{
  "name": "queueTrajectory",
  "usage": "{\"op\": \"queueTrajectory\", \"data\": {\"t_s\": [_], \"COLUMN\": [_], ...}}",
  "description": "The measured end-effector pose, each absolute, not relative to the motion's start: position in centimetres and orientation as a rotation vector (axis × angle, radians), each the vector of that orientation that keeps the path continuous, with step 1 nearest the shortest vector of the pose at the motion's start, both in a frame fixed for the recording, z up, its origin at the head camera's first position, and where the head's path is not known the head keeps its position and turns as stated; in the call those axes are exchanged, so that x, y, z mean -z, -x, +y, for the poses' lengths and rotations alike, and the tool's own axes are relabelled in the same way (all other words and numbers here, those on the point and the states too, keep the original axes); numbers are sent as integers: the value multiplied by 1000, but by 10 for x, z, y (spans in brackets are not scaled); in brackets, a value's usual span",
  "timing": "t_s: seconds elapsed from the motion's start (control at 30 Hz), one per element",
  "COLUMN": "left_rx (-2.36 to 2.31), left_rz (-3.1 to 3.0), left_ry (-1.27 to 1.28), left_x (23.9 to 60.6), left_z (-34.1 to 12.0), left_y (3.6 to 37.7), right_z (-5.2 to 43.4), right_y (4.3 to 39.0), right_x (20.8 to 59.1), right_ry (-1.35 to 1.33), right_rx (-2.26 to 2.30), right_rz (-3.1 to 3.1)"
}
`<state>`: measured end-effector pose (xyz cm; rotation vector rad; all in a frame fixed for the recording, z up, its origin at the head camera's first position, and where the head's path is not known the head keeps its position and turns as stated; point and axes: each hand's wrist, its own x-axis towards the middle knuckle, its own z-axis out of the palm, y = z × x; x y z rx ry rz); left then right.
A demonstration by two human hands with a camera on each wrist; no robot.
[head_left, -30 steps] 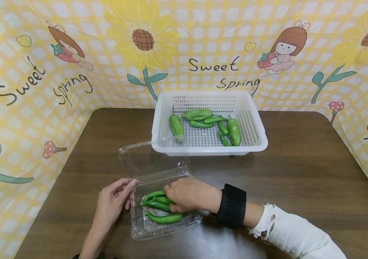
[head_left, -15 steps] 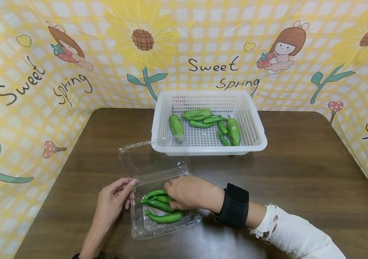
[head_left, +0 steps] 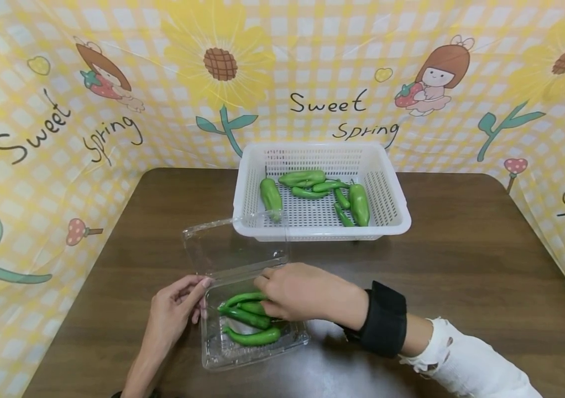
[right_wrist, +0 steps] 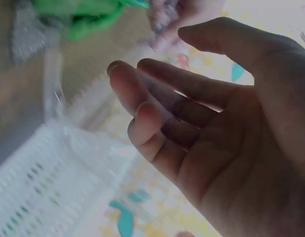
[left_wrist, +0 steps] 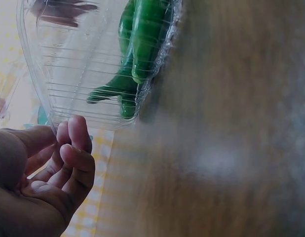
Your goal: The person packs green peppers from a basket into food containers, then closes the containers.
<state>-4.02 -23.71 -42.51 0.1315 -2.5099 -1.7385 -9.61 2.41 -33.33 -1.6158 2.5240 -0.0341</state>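
A clear plastic clamshell container (head_left: 287, 345) lies on the table with its lid (head_left: 235, 243) tipped back. Several green chili peppers (head_left: 251, 336) rest inside it. My left hand (head_left: 175, 304) pinches the container's left rim between thumb and fingers, as the left wrist view (left_wrist: 58, 163) also shows. Over the right part of the container is my right hand (head_left: 307, 293), hiding the ends of some peppers. In the right wrist view its thumb (right_wrist: 216, 37) stands apart from the loosely bent fingers, and nothing is between them.
Behind the container stands a white perforated basket (head_left: 322, 229) holding several green peppers (head_left: 359, 204) of two sizes. The lid overlaps the basket's front left corner in the head view. A patterned cloth (head_left: 312, 66) walls off the brown table (head_left: 461, 249) at the back and sides.
My right hand has shifted slightly right and away from the peppers, uncovering more of them. The left hand has kept its hold on the rim.
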Motion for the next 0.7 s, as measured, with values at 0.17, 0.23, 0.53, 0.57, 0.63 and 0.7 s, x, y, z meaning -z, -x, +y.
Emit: {"op": "queueTrajectory", "data": {"t_s": [0.17, 0.23, 0.53, 0.57, 0.63, 0.7], "left_rx": [1740, 1736, 1735, 1737, 1742, 1743], "left_rz": [-2513, -2513, -2514, -2512, -2508, -2506], "left_ry": [-129, -124, -122, -123, -126, -128], "left_x": [425, 425, 425, 425, 425, 425], "left_z": [-238, -238, -239, -239, -239, -240], "left_y": [41, 41, 40, 40, 40, 40], "right_z": [42, 50, 78, 81, 86, 90], "right_y": [101, 104, 132, 136, 144, 153], "right_x": [310, 301, 266, 263, 259, 255], "right_ry": [1698, 1673, 1467, 1448, 1408, 1346], "right_rx": [184, 251, 409, 428, 466, 497], "right_rz": [2620, 2671, 2947, 2976, 3015, 3037]}}
